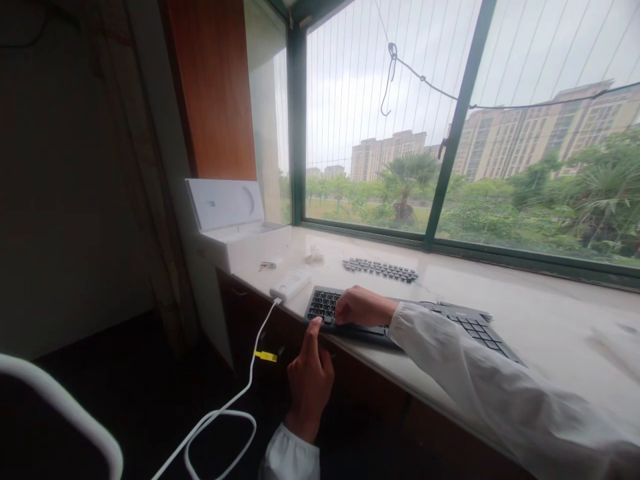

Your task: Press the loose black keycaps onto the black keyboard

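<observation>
A black keyboard (465, 323) lies along the front edge of a white windowsill counter (550, 313). My right hand (361, 307) rests on the keyboard's left part with its fingers curled down onto the keys. My left hand (309, 380) is below the counter edge, thumb raised and touching the keyboard's front left corner, the other fingers folded. A row of loose dark keycaps (380, 269) lies on the counter behind the keyboard. Both arms wear white sleeves.
A white power bank (290, 285) sits left of the keyboard, its white cable (240, 393) hanging down in a loop. An open white box (235, 227) stands at the counter's left end. A white chair rail (65, 407) is at the lower left. Large windows run behind.
</observation>
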Demonstrator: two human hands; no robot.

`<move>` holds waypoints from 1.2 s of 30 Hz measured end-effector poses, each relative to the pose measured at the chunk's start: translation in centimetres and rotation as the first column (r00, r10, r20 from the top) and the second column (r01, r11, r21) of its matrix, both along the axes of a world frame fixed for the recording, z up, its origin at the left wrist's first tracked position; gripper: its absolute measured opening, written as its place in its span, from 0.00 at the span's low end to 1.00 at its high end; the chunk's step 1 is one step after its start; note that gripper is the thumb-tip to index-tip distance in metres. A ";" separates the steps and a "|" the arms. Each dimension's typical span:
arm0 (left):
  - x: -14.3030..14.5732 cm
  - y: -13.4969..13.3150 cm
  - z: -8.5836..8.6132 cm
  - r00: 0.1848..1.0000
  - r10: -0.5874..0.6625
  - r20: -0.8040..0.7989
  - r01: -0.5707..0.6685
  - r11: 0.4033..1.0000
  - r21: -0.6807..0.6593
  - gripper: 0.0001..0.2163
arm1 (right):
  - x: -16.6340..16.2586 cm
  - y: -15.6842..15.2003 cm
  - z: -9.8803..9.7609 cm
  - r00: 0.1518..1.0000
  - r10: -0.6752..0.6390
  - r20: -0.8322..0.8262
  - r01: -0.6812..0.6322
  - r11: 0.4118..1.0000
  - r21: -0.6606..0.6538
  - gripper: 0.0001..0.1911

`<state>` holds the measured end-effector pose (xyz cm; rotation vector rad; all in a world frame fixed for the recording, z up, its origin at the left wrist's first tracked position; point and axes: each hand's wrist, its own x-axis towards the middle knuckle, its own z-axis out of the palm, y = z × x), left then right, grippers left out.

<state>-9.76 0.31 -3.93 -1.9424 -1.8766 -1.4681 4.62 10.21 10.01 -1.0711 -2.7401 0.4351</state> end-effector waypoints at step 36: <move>0.4 0.5 -1.6 0.993 -0.107 0.046 0.105 0.993 0.049 0.33 | 3.2 19.7 -3.4 0.750 -0.658 0.063 0.626 0.738 0.254 0.12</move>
